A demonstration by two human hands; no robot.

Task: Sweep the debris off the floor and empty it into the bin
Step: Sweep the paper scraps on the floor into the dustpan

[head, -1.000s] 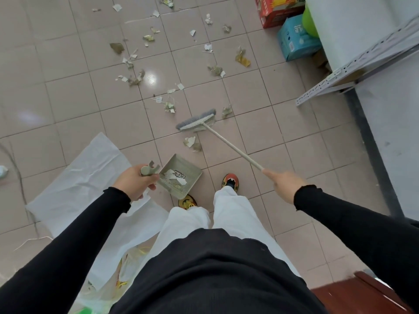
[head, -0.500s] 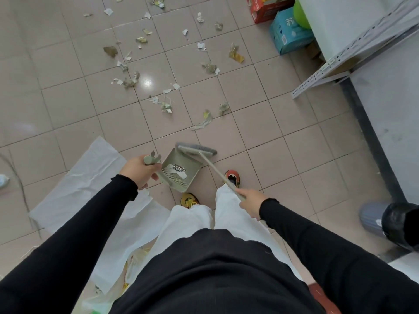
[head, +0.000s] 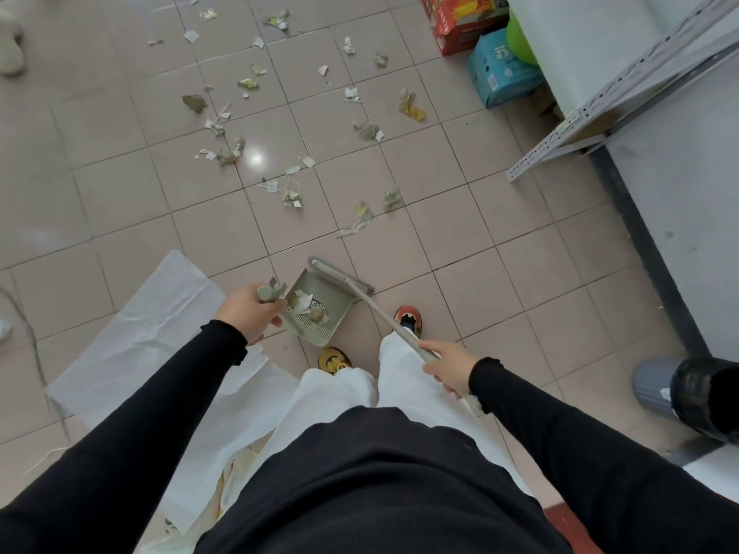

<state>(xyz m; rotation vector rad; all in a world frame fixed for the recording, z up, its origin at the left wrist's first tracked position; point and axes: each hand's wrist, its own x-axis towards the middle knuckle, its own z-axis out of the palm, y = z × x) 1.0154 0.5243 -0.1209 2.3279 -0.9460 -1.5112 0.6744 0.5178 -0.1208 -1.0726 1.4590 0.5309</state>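
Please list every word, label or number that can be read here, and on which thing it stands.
"苏", probably: one white character on the blue box.
On the red box: print too blurred to read.
On the scrap in the dustpan: dark print too small to read.

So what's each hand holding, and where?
Left hand grips the grey-green plastic dustpan by its handle; right hand grips the long pale broom near the stick's upper end.

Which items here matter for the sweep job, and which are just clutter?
Job: left hand gripping dustpan; right hand holding broom; scattered paper debris; bin.
Lying about: red box; blue box; white sheet; metal shelf rail.
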